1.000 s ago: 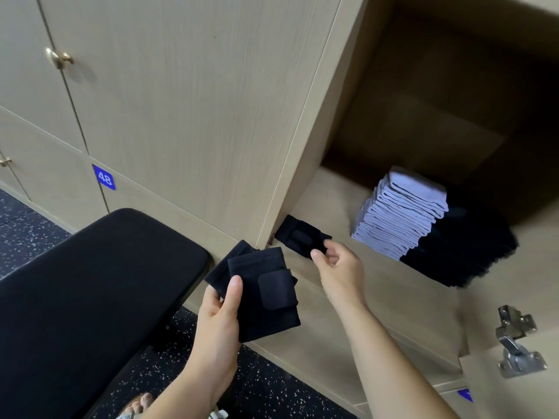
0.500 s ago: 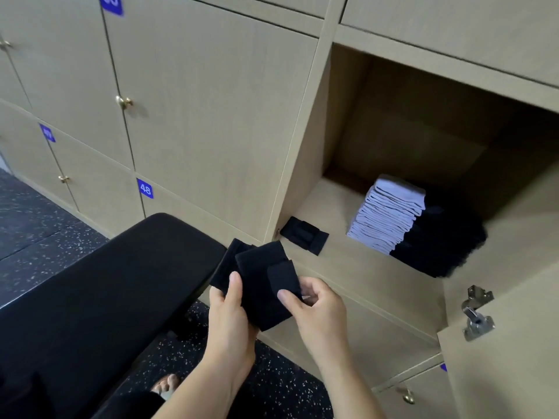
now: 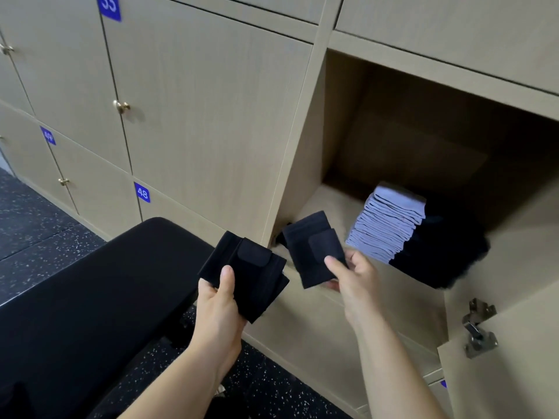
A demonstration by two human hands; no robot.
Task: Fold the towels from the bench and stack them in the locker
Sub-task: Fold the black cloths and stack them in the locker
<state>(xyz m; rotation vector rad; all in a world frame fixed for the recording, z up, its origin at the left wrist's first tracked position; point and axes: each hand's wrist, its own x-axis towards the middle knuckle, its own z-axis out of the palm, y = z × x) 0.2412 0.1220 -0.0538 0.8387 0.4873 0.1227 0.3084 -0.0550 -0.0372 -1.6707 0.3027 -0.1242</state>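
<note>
The right hand [image 3: 354,276] pinches a folded black towel [image 3: 311,249], its long axis running near to far and leaning left, at the front-left edge of the locker [image 3: 305,164]. The left hand [image 3: 220,303] grips a black bundle [image 3: 251,276] beside the bench [image 3: 106,291], thumb on top. Half a second ago both hands held that bundle together.

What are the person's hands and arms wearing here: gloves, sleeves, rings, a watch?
Nothing. Left hand and right hand are ungloved, no rings visible; left forearm and right forearm are bare to the frame's edge, with no sleeve, watch or wristband.
</note>
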